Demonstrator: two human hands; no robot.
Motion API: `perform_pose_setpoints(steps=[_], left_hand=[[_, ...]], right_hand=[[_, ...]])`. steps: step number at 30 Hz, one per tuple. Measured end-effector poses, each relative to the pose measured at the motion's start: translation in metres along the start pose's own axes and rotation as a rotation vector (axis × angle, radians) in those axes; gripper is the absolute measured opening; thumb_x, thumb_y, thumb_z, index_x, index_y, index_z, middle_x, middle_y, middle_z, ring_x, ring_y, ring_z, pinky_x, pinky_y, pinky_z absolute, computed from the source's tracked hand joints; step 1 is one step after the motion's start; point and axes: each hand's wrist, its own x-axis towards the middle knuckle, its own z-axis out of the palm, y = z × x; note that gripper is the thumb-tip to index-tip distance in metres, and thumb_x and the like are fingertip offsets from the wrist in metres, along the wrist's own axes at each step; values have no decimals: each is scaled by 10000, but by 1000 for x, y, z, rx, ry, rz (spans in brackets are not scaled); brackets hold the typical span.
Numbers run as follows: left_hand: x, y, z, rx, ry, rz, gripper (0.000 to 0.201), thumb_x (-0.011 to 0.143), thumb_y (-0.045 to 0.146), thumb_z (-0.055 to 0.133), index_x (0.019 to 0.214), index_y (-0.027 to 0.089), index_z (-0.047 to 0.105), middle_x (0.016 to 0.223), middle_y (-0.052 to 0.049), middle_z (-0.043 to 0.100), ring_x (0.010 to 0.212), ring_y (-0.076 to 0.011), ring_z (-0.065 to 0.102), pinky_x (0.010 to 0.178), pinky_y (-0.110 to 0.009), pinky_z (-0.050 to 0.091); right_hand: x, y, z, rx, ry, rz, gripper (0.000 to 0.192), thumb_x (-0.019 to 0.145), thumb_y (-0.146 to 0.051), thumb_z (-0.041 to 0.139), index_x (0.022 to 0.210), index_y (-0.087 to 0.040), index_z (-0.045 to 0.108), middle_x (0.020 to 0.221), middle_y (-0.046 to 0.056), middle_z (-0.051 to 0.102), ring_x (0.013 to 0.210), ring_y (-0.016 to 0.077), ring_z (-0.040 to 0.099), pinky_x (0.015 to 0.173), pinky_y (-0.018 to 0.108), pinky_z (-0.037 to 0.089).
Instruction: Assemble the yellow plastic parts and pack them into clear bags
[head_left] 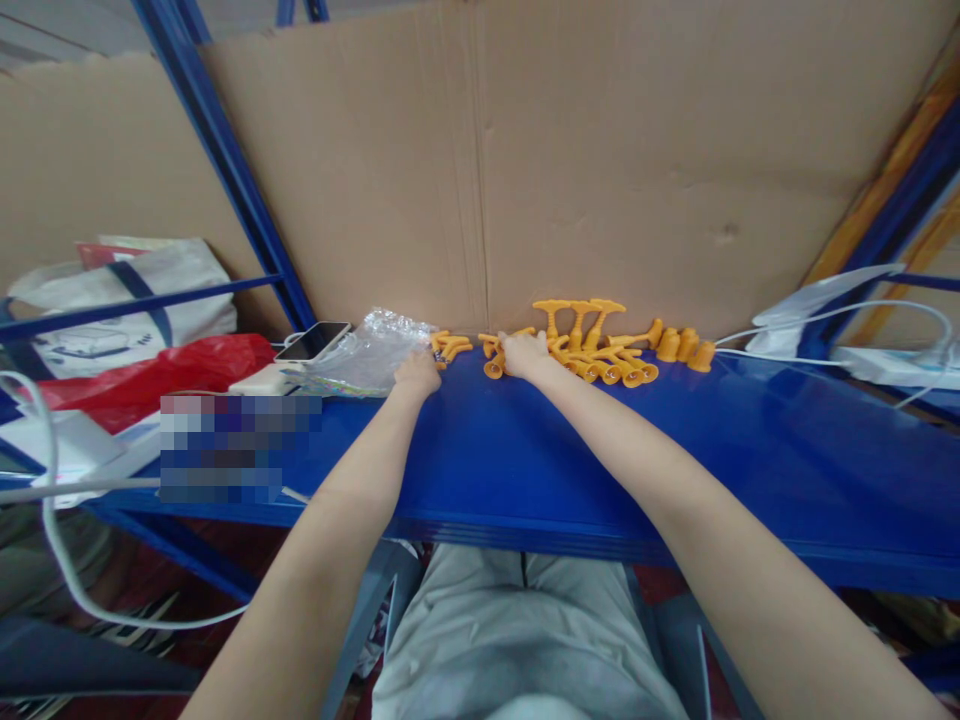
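Note:
Both hands reach to the back of the blue table. My left hand [418,373] is closed, beside the clear plastic bag and against a few small yellow plastic pieces [452,345]; its fingertips are partly hidden. Closer to the middle, my right hand [525,353] is curled over yellow plastic parts, its fingers bent round one of them. A yellow part with a round, hollow end [493,369] sticks out to the left of it. On its right lies a row of yellow trumpet-shaped parts [611,372], with several T-shaped yellow parts [577,318] leaning behind.
Several yellow caps [688,348] stand farther right. A phone [313,342], a clear plastic bag [360,360], a red bag [172,375] and a white tote [142,300] lie left. Cardboard [600,150] walls the back; blue posts [217,150] and white cables [52,540] edge the table [525,460].

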Motion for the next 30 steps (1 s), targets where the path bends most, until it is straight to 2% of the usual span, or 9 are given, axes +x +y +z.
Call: perform_pose_setpoints(steps=[6,10,14,17,21,24,27,30], left_hand=[[-2,1,-1,-27,49,30,528,838,137,540,1366,130,526,1323,-209,581,1157,-318,634,935,-368,511],[-1,2,-3,-89,130,78,475,829,130,545,1301,170,574,1274,-178,595,1071,-318,659,887,-381,522],[-5,9,-7,-209,213,128,474,844,171,590,1315,230,571,1266,-139,581,1055,-306,660,908,-386,516],[-9,16,-11,-283,232,178,377,834,128,608,1200,210,643,1257,-127,601,1094,-280,653,950,-366,511],[-10,19,-16,-307,214,176,211,811,65,588,972,146,698,1129,-138,692,1143,-299,642,984,-396,509],[-5,18,-17,-368,208,191,266,789,20,519,937,141,703,1027,-135,736,1068,-315,679,949,-436,531],[1,17,-13,-414,229,253,325,758,-8,478,940,155,693,1023,-122,742,1063,-307,682,961,-447,527],[5,16,-7,-371,249,292,338,743,2,492,989,146,675,1059,-139,721,1065,-293,675,968,-428,525]], right_hand=[[1,15,0,78,-94,-19,664,911,-136,454,1557,-231,330,1383,173,605,1279,332,557,1036,549,358],[1,22,-1,106,-94,-83,719,895,-115,450,1580,-250,277,1483,140,516,1343,328,500,1078,588,340],[-1,30,-7,90,-73,-68,729,880,-105,458,1579,-218,286,1495,153,498,1347,342,495,1084,610,339],[-4,45,-18,57,-47,-38,633,903,-125,445,1530,-202,404,1494,141,504,1348,335,495,1096,572,350],[-12,88,-37,38,47,35,543,925,-162,418,1458,-193,512,1446,140,558,1329,346,509,1066,574,380],[-28,131,-45,43,145,193,498,929,-198,405,1398,-211,572,1422,133,581,1295,358,533,1047,604,379],[-54,178,-39,55,252,386,503,909,-202,415,1386,-197,573,1403,156,584,1271,359,543,1010,599,413],[-79,222,-20,20,310,540,514,882,-175,433,1379,-135,557,1409,210,556,1277,373,528,991,615,425]])
